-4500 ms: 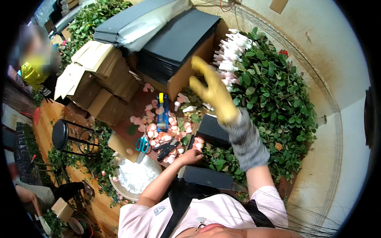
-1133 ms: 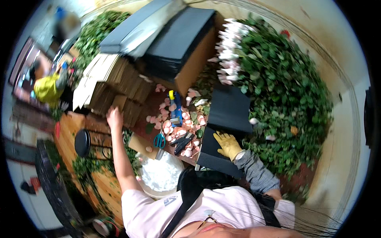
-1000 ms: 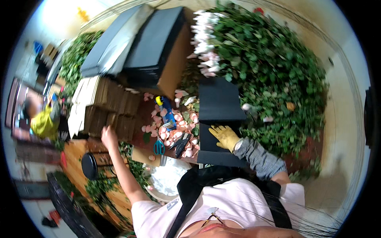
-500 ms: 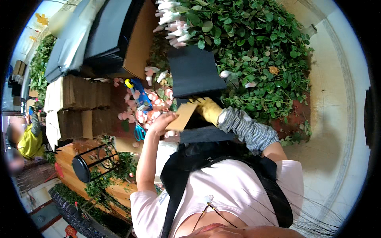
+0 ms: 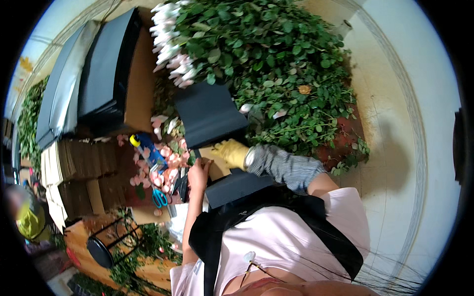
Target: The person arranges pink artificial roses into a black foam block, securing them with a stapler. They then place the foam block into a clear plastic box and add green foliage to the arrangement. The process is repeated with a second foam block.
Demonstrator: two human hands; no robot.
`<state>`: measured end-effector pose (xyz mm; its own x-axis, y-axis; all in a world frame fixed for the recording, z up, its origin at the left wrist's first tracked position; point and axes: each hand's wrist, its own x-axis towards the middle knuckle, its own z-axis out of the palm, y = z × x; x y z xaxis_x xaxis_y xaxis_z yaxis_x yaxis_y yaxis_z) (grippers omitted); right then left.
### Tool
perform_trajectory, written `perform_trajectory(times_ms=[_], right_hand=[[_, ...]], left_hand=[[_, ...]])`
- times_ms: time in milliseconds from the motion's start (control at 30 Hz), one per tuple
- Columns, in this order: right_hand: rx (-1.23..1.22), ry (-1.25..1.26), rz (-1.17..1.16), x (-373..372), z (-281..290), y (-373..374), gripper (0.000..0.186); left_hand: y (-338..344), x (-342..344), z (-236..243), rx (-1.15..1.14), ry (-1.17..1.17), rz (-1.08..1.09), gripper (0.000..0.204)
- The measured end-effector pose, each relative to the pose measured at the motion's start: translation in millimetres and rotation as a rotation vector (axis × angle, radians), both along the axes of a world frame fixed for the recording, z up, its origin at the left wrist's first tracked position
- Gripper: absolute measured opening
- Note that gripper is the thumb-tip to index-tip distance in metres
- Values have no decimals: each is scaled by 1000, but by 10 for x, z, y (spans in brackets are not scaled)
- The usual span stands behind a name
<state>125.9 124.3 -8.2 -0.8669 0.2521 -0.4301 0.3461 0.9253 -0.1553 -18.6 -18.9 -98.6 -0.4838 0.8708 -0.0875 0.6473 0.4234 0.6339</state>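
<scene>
Cardboard [image 5: 217,170] sits btwn black panels [image 5: 211,111] at its 12 & 5 o'clock. Our bare L hand [image 5: 197,177], part-curled, touches its 9 o'clock edge; gloved R hand [image 5: 233,154], half-bent, its 2 o'clock. We can't tell if either grips.

The reddish bench [image 5: 349,129] carries pink petals [image 5: 174,161], teal scissors [image 5: 159,198] at their seven o'clock, stacked cardboard [image 5: 86,165] at nine, leafy stems [image 5: 269,71] from one to two and a black box [image 5: 211,114] at three.

Bare left hand [image 5: 198,175] against tan cardboard [image 5: 219,168]
</scene>
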Motion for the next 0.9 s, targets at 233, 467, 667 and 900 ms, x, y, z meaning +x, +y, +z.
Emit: perform_trajectory(times_ms=[233, 467, 667, 900], right_hand=[[-61, 24, -149, 15, -269, -71, 50], [-382, 448, -182, 451, -70, 0, 52], [-651, 288, -118, 786, 307, -234, 56], [-369, 286, -108, 836, 228, -429, 50]], left_hand=[[286, -170, 423, -196, -885, -410, 31], [350, 62, 97, -361, -242, -506, 41], [283, 96, 133, -284, -191, -514, 39], [258, 120, 17, -333, -228, -485, 45]])
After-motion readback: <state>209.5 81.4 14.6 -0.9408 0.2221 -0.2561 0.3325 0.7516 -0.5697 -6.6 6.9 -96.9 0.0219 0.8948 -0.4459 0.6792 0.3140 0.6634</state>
